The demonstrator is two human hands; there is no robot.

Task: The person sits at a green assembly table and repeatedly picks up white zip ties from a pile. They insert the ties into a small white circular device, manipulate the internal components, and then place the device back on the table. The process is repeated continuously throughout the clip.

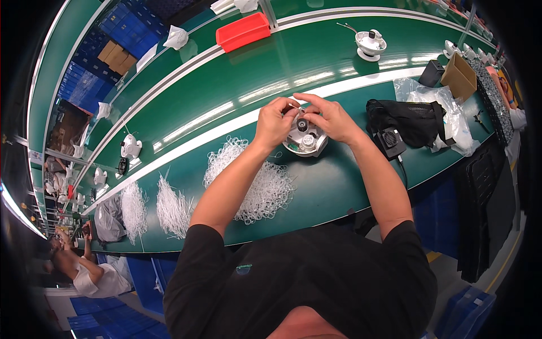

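A white round device housing (314, 151) stands on the green bench in front of me, its inside uncovered. A dark cylindrical part and a pale round part show in it. My left hand (275, 123) is at its far left rim, thumb and forefinger pinched together. Across from it, my right hand (332, 120) bends thumb and forefinger inward over the far edge. Both sets of fingertips meet around something small and pale, too small to name. Left of the housing, partly behind my left forearm, lies a big heap of thin white plastic loops (265, 189).
Two smaller bundles of white strips (173, 208) lie farther left, beside a grey bag (109, 219). On the right are a black bag (403, 120) and a black corded device (390, 141). Beyond runs a green conveyor with another white unit (371, 44) and a red tray (243, 32).
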